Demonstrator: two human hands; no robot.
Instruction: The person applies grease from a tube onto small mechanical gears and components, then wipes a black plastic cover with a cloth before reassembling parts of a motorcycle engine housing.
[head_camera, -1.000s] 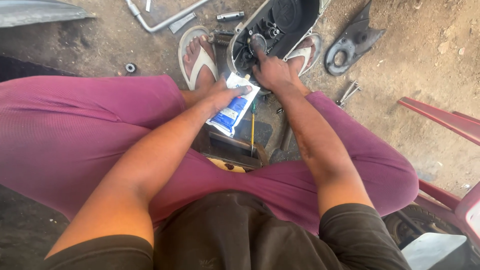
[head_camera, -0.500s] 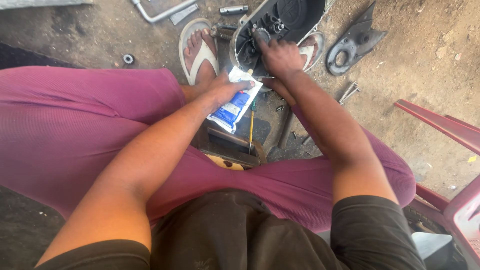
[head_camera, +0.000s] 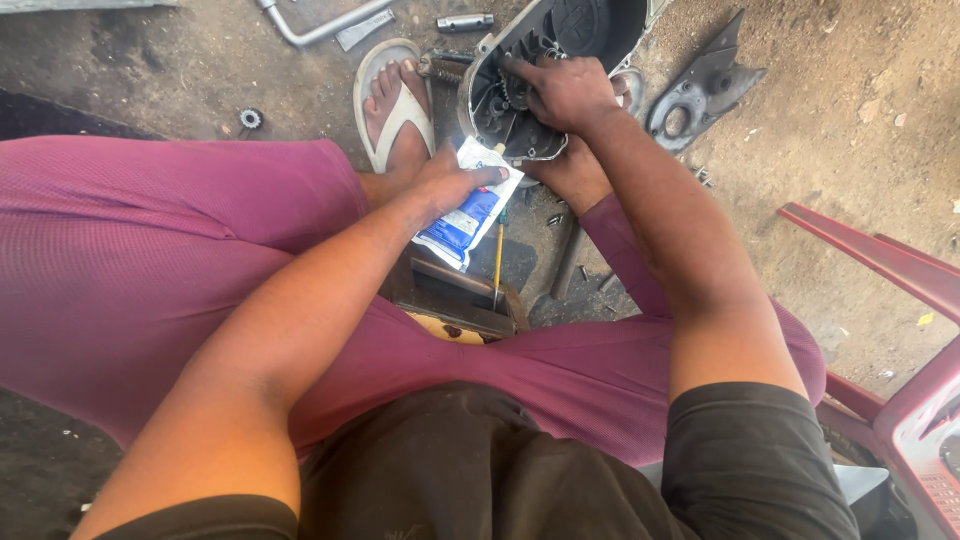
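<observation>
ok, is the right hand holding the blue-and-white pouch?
No. The left hand grips the blue-and-white pouch; the right hand rests on the gears inside the open metal engine cover.

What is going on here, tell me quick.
A person sits low over a dirt floor, working on a metal engine cover propped by their feet. The right hand has its fingers inside the cover, on the gears. The left hand grips a white and blue pouch with its tip toward the cover's lower edge. A dark metal plate, a bent steel bar and a small bearing lie on the ground nearby.
</observation>
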